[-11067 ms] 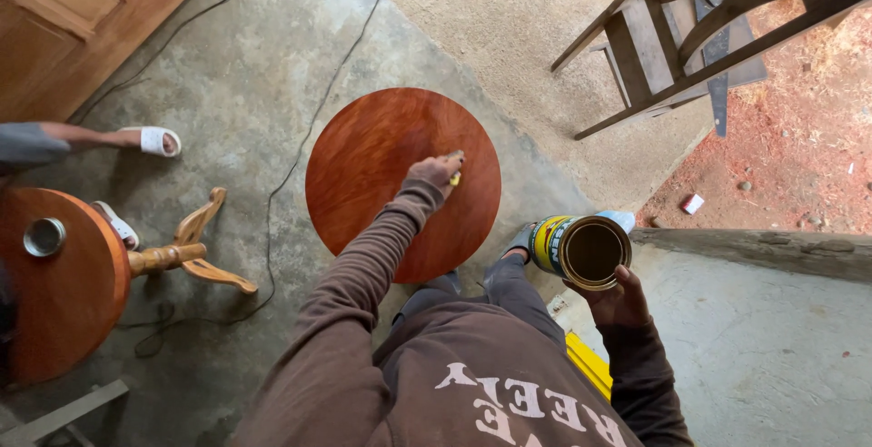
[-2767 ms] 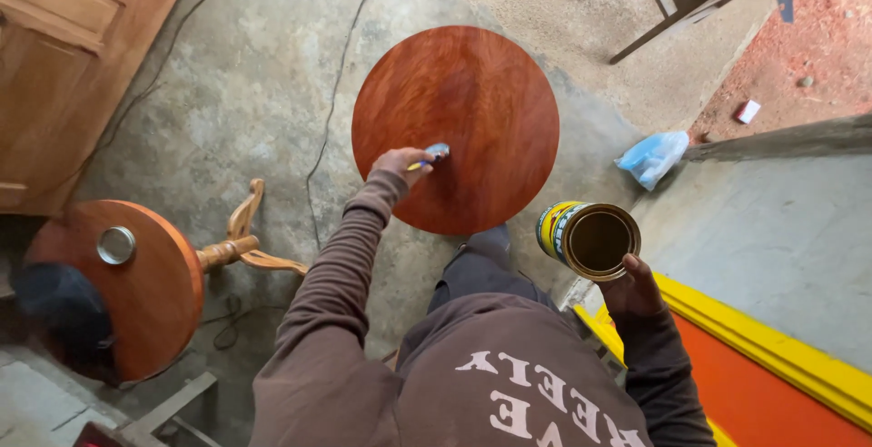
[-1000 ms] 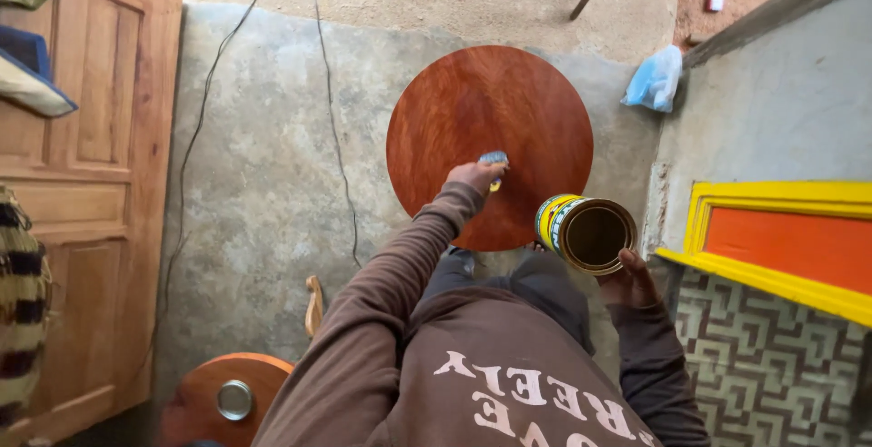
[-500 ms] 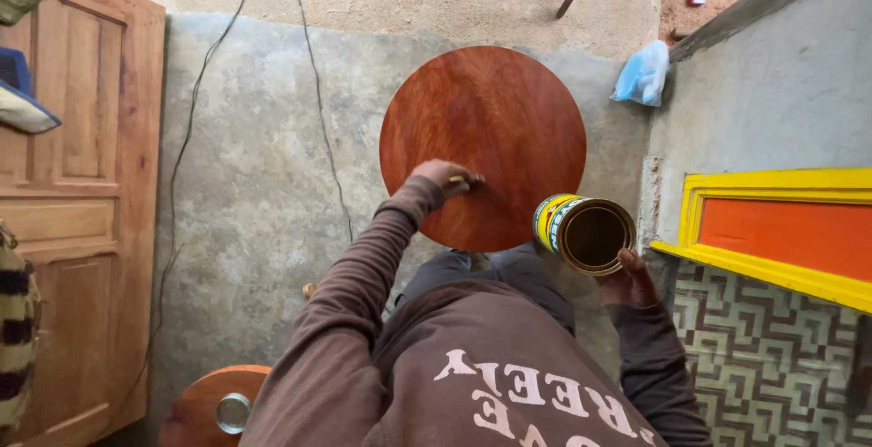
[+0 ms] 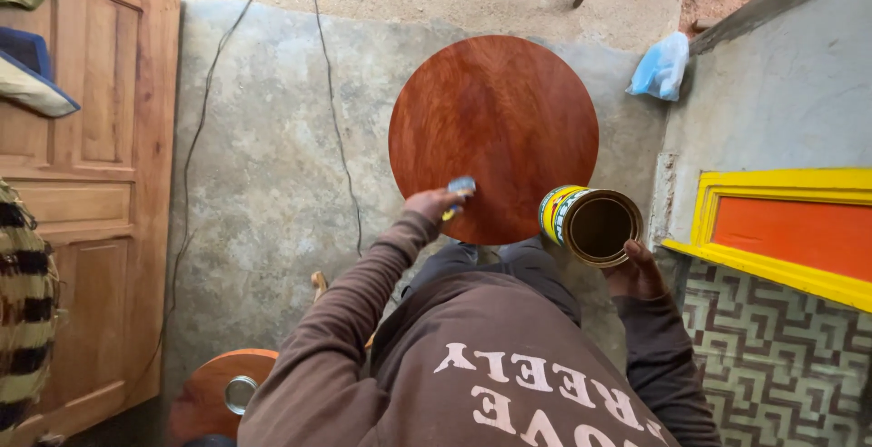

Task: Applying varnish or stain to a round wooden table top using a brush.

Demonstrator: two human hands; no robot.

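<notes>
Concrete floor [image 5: 272,165], grey and mottled, fills most of the view, two thin cables [image 5: 331,129] running across it. Wooden panelled door [image 5: 100,183] stands along the left edge; at right, a patterned tile patch [image 5: 772,338] below a yellow-framed orange panel [image 5: 790,229]. Round tabletop [image 5: 493,134], reddish-brown and glossy, lies at centre just ahead of the person in a brown sweatshirt [image 5: 472,365]. A second, smaller round wooden piece [image 5: 213,392] with a metal ring on it sits bottom left. Blue plastic bag [image 5: 660,65] lies beyond the tabletop, at the foot of the grey wall. Open tin can [image 5: 590,224] — yellow-banded outside, dark inside — is tilted just off the tabletop's near right edge, the right hand [image 5: 636,270] clamped around its base from below. Left hand [image 5: 436,203] rests at the tabletop's near edge, fingers closed on a small blue-grey applicator [image 5: 460,186] — brush or pad, cannot tell — pressed against the wood.
</notes>
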